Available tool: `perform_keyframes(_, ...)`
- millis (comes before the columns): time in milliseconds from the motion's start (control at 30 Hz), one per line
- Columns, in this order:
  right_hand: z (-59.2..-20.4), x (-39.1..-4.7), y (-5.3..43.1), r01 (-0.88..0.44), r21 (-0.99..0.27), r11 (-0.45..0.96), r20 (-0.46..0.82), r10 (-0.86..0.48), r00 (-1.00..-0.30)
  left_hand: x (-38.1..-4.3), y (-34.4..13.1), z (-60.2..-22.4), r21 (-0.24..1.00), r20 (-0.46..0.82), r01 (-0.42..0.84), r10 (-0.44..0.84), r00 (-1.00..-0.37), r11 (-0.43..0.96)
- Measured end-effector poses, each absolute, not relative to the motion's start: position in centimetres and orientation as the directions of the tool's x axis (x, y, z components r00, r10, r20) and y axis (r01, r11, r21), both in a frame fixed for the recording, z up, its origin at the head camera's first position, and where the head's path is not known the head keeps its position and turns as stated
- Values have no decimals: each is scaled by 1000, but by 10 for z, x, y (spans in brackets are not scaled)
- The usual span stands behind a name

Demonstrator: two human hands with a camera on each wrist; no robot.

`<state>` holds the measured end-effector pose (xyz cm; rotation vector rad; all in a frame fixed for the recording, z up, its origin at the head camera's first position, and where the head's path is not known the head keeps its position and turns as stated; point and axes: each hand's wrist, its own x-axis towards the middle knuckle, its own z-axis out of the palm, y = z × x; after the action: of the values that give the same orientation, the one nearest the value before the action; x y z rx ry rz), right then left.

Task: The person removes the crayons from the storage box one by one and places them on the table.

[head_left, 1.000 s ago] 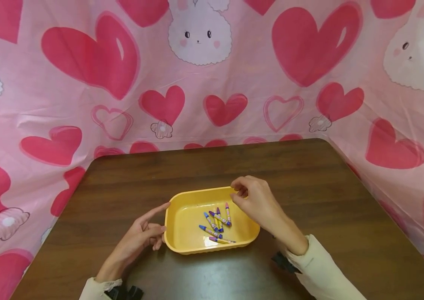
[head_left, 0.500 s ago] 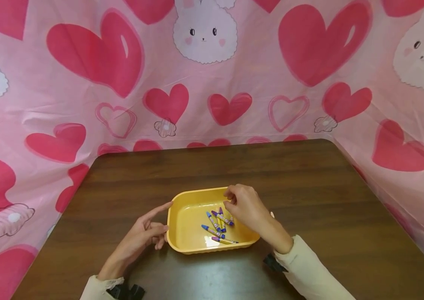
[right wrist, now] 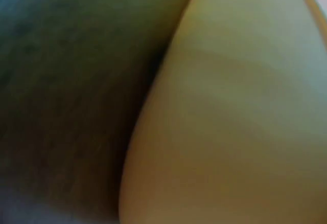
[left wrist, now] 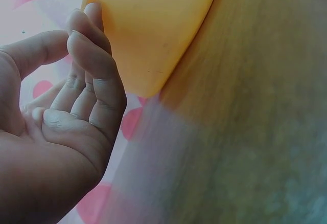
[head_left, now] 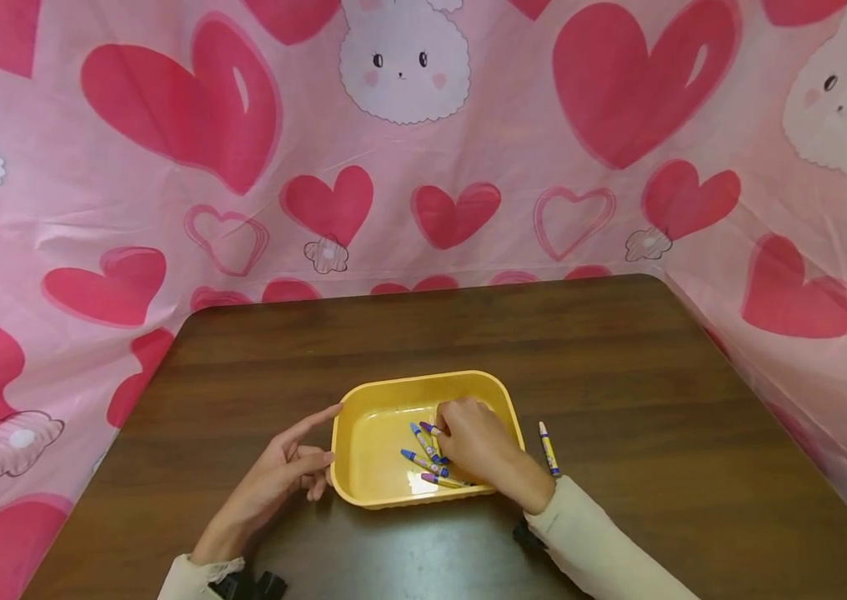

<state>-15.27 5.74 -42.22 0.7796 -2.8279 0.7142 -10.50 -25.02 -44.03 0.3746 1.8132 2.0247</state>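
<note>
A yellow tray [head_left: 371, 487] stands on the table, with several crayons [head_left: 423, 463] in it, blue- and purple-tipped, wrapped in yellow. My left hand [head_left: 284, 462] is at the tray's left end, index fingertip and thumb at the rim. In the left wrist view, the fingers of the left hand [left wrist: 87, 88] bend loosely against the tray's outer wall [left wrist: 148, 35]. My right hand [head_left: 476, 442] reaches down into the tray's right half, over the crayons. Its fingertips are hidden, and I cannot tell whether they hold a crayon. Only the tray's wall [right wrist: 219, 121] and the tabletop fill the right wrist view.
One crayon [head_left: 548, 450] with a pale peach tip lies on the dark wooden table [head_left: 423, 337], right of the tray. A pink cloth [head_left: 386, 217] with hearts and rabbits hangs behind the table and along both sides.
My right hand has moved left and down, from over the tray's back right rim into the tray. The crayon on the table has come into full view. The left hand stays put.
</note>
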Motion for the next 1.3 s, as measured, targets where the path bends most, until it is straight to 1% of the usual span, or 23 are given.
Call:
perform_keyframes(133,-425,-152,56,-509,-417,753,243,-447,-861,-105,-250,-440,992,-32,-87,475,-879,-95)
perform_keyframes(267,-425,-152,55,-492,-432,756,223,-439,-870,-106,-251,-441,993,-16,-68,479,-878,-91)
perform_keyframes(800,-422,-157,61,-529,-429,732,232,-476,-848,-105,-252,-443,993,-22,-76,470,-882,-96)
perform_keyframes(1100,-407,-156,64,-518,-441,733,265,-445,-855,-104,-252,-440,993,-40,-87,464,-885,-79)
perform_keyframes(1300,-393,-153,67,-478,-448,756,264,-399,-878,-104,-251,-440,993,-53,-93,459,-887,-66)
